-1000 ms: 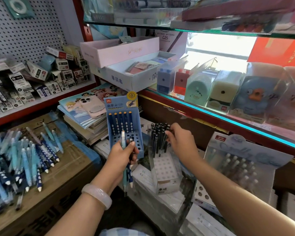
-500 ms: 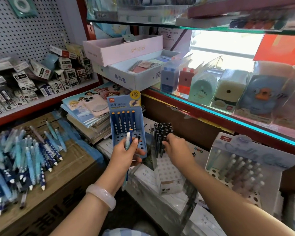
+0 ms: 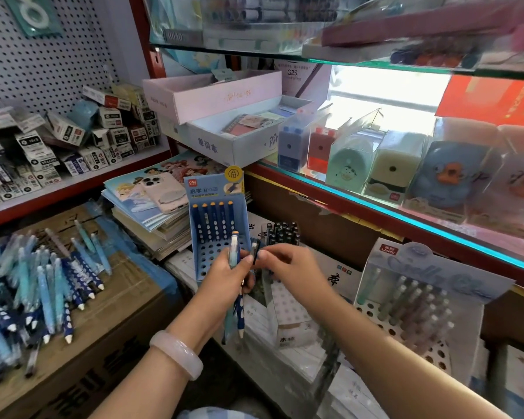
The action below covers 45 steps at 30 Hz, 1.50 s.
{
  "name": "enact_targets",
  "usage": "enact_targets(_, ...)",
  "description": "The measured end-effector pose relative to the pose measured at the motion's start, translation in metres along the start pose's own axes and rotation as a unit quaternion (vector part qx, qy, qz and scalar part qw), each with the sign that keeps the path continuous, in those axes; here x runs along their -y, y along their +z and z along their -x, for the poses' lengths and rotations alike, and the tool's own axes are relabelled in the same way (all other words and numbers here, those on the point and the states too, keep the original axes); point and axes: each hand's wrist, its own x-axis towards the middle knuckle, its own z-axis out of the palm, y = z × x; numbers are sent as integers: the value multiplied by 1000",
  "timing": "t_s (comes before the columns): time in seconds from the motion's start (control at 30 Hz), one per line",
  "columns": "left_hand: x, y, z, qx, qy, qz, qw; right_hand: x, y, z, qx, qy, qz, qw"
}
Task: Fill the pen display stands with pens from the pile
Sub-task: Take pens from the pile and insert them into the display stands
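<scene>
A blue display stand stands upright at centre, with several dark blue pens in its back row and empty holes below. My left hand is at its lower front and grips a few blue pens, tips pointing down. My right hand is right beside it, its fingertips pinching a thin dark pen near my left thumb. The pile of blue pens lies on a cardboard box at the left. A white stand behind my hands holds black pens.
A pale blue stand with pastel pens sits at the right. Stacked notebooks with a phone lie behind the blue stand. A glass shelf with boxed sharpeners juts out above. Small boxes fill the left shelf.
My right hand has left the black pens in the white stand and moved left to meet my left hand. It now pinches a dark pen. My left hand stays at the blue stand.
</scene>
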Motion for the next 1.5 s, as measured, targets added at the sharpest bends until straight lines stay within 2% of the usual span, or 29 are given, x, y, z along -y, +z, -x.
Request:
enact_targets(0.1, 0, -1, 2, 10, 6, 13, 1000, 4, 4, 1, 7, 20, -60, 998)
enact_targets(0.17, 0, -5, 1, -9, 2, 40, 999, 7, 1, 1, 4, 32, -98, 995)
enact_targets(0.27, -1, -8, 0, -47, -17, 81, 995, 10, -14, -2, -66, 40, -119, 990)
enact_targets(0.4, 0, -10, 1, -75, -34, 67, 994, 4, -42, -11, -143, 0, -33, 989)
enact_targets(0.6, 2, -8, -1, -82, -21, 50, 995, -8, -57, -20, -217, -15, -22, 976)
enact_targets(0.67, 2, -7, -2, -94, -37, 46, 994, -13, -61, -23, -231, -14, 15, 973)
enact_targets(0.83, 4, -5, -4, -91, -67, 21, 993, -31, -46, -19, -165, -28, 208, 964)
enact_targets(0.97, 6, -6, -3, -58, -51, -12, 997, -30, -39, -24, -178, -38, 229, 956)
enact_targets(1.13, 4, -5, 1, -22, -24, 0, 999, -27, -35, -29, -166, -60, 264, 948)
enact_targets(1.27, 5, -6, 0, -38, -13, -2, 999, -29, -30, -27, -124, -49, 305, 943)
enact_targets(1.5, 8, -9, -4, -78, -16, 26, 996, -36, -21, -29, -67, 24, 343, 936)
